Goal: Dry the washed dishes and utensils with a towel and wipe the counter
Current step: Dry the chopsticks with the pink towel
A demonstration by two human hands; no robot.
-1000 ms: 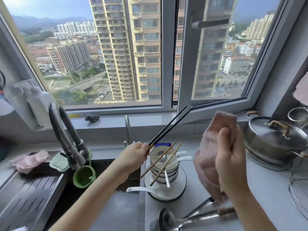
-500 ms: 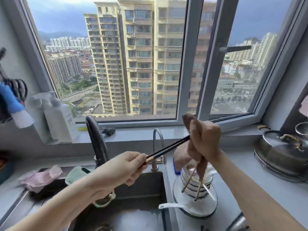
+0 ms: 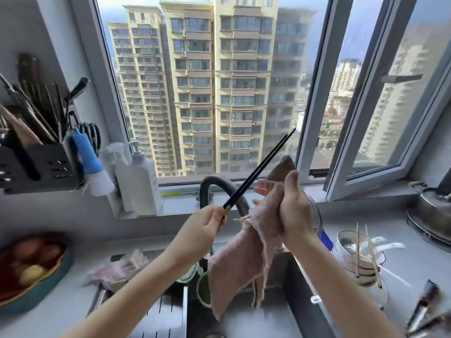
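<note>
My left hand (image 3: 203,228) grips the butt ends of a pair of black chopsticks (image 3: 261,168), which point up and to the right in front of the window. My right hand (image 3: 294,208) is closed on a pink towel (image 3: 241,262) that hangs down over the sink. The chopsticks are free of the towel, just left of it. To the right, a stack of white bowls and spoons (image 3: 361,252) sits on the counter with two wooden chopsticks (image 3: 369,254) laid across it.
A dark faucet (image 3: 219,186) arches behind my hands over the sink (image 3: 244,320). A black utensil holder (image 3: 36,162) hangs at left, soap bottles (image 3: 139,181) stand on the sill, a fruit bowl (image 3: 31,269) lies lower left. A lidded steel pot (image 3: 432,211) stands at right.
The chopsticks have come out of the towel and now point upward, clear of it. The towel hangs open from my right hand. The view has swung left and up.
</note>
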